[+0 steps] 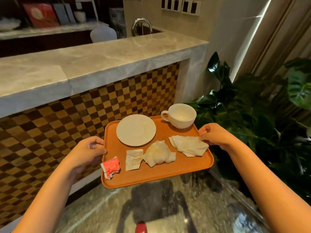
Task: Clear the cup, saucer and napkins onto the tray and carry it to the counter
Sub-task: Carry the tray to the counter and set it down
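Observation:
An orange tray (168, 172) hangs in the air in front of me, below the level of the marble counter (94, 63). My left hand (87, 152) grips its left edge and my right hand (217, 134) grips its right edge. On the tray stand a white cup (180, 116) at the far right corner and a white saucer (136, 130) beside it. Nearer me lie a crumpled napkin (159, 153), a flatter napkin (189, 145) under my right thumb, a white sachet (133, 159) and a torn red sachet (110, 166).
The counter front is a brown checkered panel (67, 125). A sink tap (142, 25) and a white vase (103, 34) sit behind the counter. Large green plants (255, 105) stand to the right. The floor (151, 207) is speckled stone.

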Available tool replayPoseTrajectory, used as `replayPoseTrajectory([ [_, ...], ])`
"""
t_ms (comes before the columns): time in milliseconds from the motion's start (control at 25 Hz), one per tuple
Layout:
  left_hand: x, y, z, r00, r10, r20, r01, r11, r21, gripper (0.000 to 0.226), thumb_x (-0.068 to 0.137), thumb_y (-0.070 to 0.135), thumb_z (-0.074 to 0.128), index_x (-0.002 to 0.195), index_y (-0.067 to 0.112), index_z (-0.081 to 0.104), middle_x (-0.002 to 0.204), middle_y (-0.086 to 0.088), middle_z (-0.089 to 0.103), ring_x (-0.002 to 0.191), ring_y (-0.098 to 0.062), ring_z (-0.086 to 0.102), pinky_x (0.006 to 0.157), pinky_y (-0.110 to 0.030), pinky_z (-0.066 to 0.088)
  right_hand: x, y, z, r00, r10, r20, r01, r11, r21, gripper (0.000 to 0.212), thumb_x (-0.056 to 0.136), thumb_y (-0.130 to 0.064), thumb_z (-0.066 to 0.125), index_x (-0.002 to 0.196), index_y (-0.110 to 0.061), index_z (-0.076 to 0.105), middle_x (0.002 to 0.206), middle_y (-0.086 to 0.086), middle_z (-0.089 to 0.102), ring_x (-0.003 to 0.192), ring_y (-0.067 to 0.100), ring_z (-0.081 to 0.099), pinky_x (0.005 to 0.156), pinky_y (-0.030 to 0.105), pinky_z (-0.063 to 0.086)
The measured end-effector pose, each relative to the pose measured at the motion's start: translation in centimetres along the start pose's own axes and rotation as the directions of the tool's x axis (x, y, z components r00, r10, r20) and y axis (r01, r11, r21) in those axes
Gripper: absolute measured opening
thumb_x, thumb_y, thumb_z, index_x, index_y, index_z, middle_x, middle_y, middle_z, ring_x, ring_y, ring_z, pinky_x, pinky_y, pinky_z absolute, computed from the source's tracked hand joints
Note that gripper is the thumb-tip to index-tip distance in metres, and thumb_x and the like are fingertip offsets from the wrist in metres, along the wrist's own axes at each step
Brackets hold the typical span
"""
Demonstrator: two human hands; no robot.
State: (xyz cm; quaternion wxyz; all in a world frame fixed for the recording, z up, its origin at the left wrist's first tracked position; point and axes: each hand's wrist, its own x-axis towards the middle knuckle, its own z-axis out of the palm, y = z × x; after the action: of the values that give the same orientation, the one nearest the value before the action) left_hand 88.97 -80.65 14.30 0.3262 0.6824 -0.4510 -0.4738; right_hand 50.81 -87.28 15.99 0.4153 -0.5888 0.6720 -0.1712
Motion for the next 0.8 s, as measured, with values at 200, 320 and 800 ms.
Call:
replayPoseTrajectory([
  [200, 7.2, 5.9, -2.7, 0.997, 0.070, -0.034, -0.069, 0.997, 0.029, 0.017, 0.082, -0.001, 0.062, 0.097, 0.006, 0.061, 0.087, -0.020, 0.072, 0.084, -0.031, 0.068, 0.079, -0.045, 0.055, 7.2, -6.1, -2.6, 0.999, 0.022, -0.032, -0.021, 1.000, 0.007, 0.015, 0.081, 0.006, 0.054, 0.074, -0.006, 0.060, 0.064, 0.006, 0.054, 0.052, 0.010, 0.049, 0.035, 0.008, 0.038],
  [320, 10.4, 9.2, -3.8, 0.988, 0.139, -0.062, -0.138, 0.990, 0.017, 0.014, 0.082, 0.000, 0.062, 0.094, 0.007, 0.061, 0.077, -0.012, 0.073, 0.076, -0.024, 0.069, 0.066, -0.034, 0.054, 11.2, -9.0, -4.5, 0.998, 0.023, -0.055, -0.022, 1.000, 0.011, 0.016, 0.083, 0.003, 0.056, 0.076, -0.010, 0.061, 0.072, 0.004, 0.060, 0.062, 0.010, 0.055, 0.043, 0.013, 0.044],
  [800, 23.2, 17.9, -5.8, 0.965, 0.207, -0.162, -0.224, 0.970, -0.097, 0.013, 0.084, -0.007, 0.057, 0.089, 0.005, 0.060, 0.058, -0.002, 0.068, 0.049, -0.006, 0.064, 0.045, -0.015, 0.052, 28.4, -18.8, -12.0, 0.993, -0.118, 0.002, 0.118, 0.992, -0.033, 0.015, 0.084, 0.003, 0.057, 0.076, -0.009, 0.061, 0.078, 0.008, 0.061, 0.070, 0.014, 0.057, 0.053, 0.018, 0.048],
])
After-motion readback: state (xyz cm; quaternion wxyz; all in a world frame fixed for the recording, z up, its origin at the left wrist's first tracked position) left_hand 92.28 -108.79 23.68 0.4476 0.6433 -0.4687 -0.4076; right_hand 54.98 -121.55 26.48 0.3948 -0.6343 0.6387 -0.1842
